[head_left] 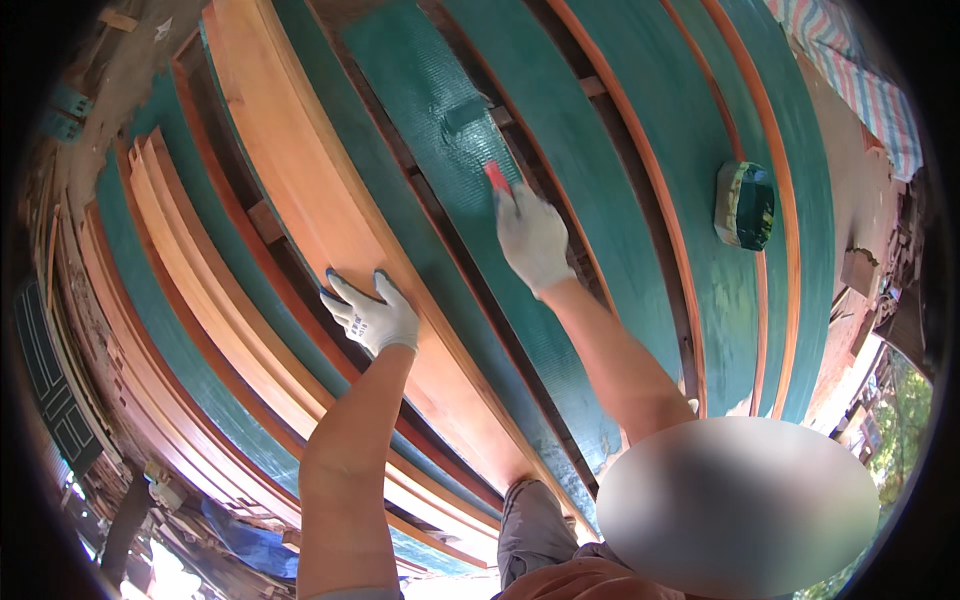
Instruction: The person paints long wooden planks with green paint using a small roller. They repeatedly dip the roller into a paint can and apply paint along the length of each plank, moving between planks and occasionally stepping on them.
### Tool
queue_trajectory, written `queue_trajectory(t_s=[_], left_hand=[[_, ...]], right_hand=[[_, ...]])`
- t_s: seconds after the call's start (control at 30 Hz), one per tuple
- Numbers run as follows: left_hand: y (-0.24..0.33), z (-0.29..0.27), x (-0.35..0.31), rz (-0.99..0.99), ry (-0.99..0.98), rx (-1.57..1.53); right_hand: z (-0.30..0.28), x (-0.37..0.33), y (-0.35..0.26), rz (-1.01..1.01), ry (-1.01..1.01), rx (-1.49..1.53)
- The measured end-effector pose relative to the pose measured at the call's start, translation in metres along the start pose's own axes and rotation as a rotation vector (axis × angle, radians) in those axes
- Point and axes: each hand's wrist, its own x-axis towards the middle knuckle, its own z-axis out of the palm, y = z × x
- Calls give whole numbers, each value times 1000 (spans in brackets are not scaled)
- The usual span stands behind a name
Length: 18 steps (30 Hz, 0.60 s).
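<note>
Gloved right hand (533, 237) grips a red-handled paint roller (470, 118) on the green-painted plank (440, 130); left hand (373, 315) rests with fingers spread on bare orange wood (330, 200), which a slipping roller could smear.

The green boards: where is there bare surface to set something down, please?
Bare room lies on the wide green board between the right hand and the paint container. The unpainted board beyond the left hand is also bare. It is crowded around the roller and red handle.

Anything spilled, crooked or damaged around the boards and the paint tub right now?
Nothing spilled. The green-smeared paint tub sits upright on a green-painted board. The right hand holds a red-handled paint roller on a half-coated plank; the left hand rests on bare wood.
</note>
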Motion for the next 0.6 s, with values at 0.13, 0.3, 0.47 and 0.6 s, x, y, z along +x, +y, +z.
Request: queue_trajectory(t_s=[0.13, 0.3, 0.47, 0.6], left_hand=[[-1, 6, 1, 19, 4, 7], [2, 0, 1, 3, -20, 6], [-1, -4, 0, -11, -1, 18], [-4, 5, 0, 21, 30, 22]], right_hand=[[19, 65, -7, 43, 13, 24], [-2, -4, 15, 224, -145, -24], [-42, -159, 67, 263, -200, -34], [-79, -210, 73, 395, -272, 34]])
